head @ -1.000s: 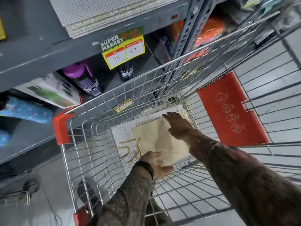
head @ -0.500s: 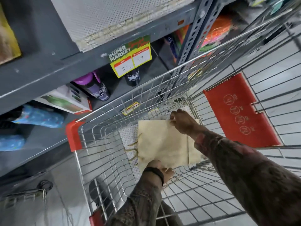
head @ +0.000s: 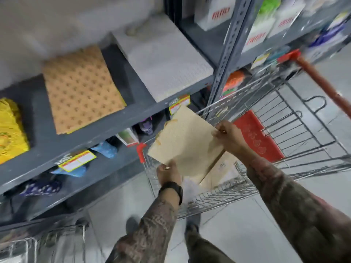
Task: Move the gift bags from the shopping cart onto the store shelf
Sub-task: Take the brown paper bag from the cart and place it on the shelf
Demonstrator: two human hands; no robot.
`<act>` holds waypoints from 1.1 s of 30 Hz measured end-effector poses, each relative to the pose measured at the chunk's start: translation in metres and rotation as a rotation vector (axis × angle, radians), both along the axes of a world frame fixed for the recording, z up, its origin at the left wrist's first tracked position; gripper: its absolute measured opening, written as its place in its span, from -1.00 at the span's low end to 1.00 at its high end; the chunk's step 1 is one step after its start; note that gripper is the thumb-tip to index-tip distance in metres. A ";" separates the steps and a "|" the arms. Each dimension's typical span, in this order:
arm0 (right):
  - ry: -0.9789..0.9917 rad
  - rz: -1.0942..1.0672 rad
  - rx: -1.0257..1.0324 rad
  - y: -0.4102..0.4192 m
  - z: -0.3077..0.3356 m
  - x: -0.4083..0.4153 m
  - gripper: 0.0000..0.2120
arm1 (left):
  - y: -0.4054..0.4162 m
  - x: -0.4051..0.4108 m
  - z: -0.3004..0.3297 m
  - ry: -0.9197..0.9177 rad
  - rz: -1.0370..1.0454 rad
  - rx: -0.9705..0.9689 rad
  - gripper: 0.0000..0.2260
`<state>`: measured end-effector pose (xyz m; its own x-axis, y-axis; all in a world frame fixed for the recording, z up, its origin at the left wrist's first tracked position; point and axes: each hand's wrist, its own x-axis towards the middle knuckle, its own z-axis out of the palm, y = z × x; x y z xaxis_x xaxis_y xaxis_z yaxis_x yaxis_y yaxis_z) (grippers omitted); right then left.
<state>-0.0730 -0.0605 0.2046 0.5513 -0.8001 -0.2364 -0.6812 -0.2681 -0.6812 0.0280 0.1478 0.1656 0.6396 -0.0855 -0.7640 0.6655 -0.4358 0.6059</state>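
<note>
A flat cream gift bag [head: 185,142] is held above the wire shopping cart [head: 224,198], tilted toward the shelf. My left hand [head: 168,172] grips its near lower edge and my right hand [head: 228,134] grips its right corner. More flat bags lie in the cart [head: 221,172] under it, one cream and one white. On the grey store shelf [head: 133,109] lie a tan dotted bag [head: 81,88], a white textured bag [head: 163,59] and a yellow bag [head: 9,130].
The shelf upright [head: 226,56] stands right of the white bag. Lower shelves hold blue packets [head: 106,149] and bottles. The cart's red child-seat flap [head: 256,135] and red handle [head: 322,80] are to the right. A second cart [head: 38,243] is at the bottom left.
Both hands have lifted the cream bag out of the cart and up toward the shelf. The view has swung upward, so the upper shelf with its bags now shows.
</note>
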 end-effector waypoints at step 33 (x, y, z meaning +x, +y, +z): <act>-0.538 -0.312 0.481 0.109 0.099 0.090 -0.88 | 0.089 0.143 0.157 -0.343 0.042 -0.413 -0.63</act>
<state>0.0167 0.0484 0.3033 0.4553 -0.8140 -0.3607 -0.2202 0.2896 -0.9315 0.1706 0.2365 0.3224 0.8558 -0.3037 -0.4187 0.4108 -0.0926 0.9070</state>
